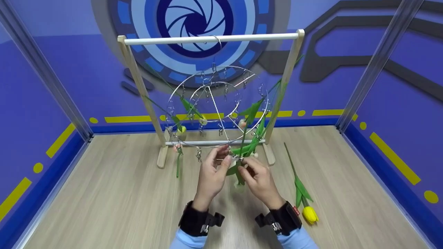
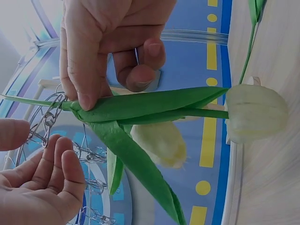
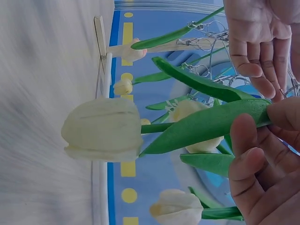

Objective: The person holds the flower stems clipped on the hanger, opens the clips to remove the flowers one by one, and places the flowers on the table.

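Both wrists, in black camera bands, come up from the bottom edge of the head view. Between them hangs a white tulip (image 3: 103,129), bloom down, its long axis running from the bloom up the stem to the lowest edge of the round wire clip hanger (image 1: 216,105). The right hand (image 1: 259,180) sits just right of the stem, and its grip pinches the folded green leaf (image 2: 150,105) and stem near the top, thumb on one side and fingers curled behind. The left hand (image 1: 211,173) is just left of it, and its grip is loosely spread: the fingertips touch or lie just beside a small metal clip (image 2: 49,117) at the stem's upper end, and whether they squeeze it cannot be told. The stem end lies right at that clip, so the left hand is nearer the clip and the right nearer the bloom.

Other tulips hang from clips around the ring. The hanger hangs from a wooden rack (image 1: 211,38) on the pale tabletop (image 1: 104,193), where a yellow tulip (image 1: 309,213) lies to the right, well apart.
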The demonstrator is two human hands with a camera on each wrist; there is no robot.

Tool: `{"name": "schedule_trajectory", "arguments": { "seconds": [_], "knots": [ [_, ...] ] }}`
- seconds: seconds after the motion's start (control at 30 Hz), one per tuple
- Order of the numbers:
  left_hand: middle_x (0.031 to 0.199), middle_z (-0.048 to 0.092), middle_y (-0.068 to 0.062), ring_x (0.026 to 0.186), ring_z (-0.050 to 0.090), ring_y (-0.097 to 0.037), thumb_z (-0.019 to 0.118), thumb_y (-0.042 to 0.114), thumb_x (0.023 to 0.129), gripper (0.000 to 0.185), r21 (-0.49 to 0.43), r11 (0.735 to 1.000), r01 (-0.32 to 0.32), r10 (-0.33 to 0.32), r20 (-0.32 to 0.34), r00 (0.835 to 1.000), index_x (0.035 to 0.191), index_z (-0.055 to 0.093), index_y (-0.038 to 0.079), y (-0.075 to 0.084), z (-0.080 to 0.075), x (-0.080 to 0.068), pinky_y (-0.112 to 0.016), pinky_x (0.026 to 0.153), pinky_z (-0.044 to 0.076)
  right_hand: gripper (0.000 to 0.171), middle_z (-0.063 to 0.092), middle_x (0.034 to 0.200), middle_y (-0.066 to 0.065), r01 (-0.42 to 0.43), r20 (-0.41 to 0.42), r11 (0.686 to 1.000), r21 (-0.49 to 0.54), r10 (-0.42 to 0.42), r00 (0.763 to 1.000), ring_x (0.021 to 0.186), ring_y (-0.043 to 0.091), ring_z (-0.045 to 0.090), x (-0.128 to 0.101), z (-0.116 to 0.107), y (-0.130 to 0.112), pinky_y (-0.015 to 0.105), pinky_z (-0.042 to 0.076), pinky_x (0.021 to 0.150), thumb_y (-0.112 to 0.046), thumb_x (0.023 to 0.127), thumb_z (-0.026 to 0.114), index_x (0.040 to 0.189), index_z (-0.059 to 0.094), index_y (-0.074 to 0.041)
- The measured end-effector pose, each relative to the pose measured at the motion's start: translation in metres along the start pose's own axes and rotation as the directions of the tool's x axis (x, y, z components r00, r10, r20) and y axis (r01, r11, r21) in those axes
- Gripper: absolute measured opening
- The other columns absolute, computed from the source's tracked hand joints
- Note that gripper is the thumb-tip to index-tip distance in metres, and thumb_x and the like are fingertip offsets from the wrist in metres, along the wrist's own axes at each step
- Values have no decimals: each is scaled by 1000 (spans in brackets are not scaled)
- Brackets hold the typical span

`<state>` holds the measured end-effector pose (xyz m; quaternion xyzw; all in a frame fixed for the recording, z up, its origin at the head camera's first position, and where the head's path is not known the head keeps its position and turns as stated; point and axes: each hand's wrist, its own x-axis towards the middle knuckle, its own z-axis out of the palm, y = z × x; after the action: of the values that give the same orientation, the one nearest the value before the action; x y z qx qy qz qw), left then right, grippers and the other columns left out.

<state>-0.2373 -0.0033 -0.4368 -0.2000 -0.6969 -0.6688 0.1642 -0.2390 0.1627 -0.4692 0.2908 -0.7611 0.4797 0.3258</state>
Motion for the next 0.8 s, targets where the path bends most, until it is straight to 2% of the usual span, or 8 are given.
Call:
{"name": "schedule_trajectory", "arguments": {
  "seconds": [0.2,0.47,0.67,0.8],
  "knots": [
    [117,69,-19,100,66,-25,63,12,103,29,72,997,29,-30,4,1000,126,65,-6,-2,-1,0,-32,88,54,21,65,87,3,30,4,1000,-7,-30,1000,62,10,51,0,0,-1,19,42,54,12,89,71,99,71,-7],
    [109,70,-20,98,68,-25,63,8,103,26,-44,996,74,-74,9,997,121,65,-9,-1,2,1,-26,88,55,17,63,83,0,-16,25,1000,-7,17,1000,63,6,51,0,-1,-2,21,43,52,9,90,71,98,70,-6],
    [106,70,-19,96,67,-24,64,10,102,26,-24,995,98,-97,14,995,120,65,-9,0,1,1,-26,88,54,13,64,85,-1,-40,56,999,-11,40,998,66,4,53,-2,-3,1,23,47,53,1,90,76,100,72,-6],
    [106,70,-20,97,68,-25,63,9,103,25,-35,995,98,-98,23,995,119,65,-11,0,2,0,-27,89,55,10,62,80,-2,-35,76,999,-9,35,996,64,5,52,-3,-2,4,23,46,52,1,89,76,96,72,-6]
  ]
}}
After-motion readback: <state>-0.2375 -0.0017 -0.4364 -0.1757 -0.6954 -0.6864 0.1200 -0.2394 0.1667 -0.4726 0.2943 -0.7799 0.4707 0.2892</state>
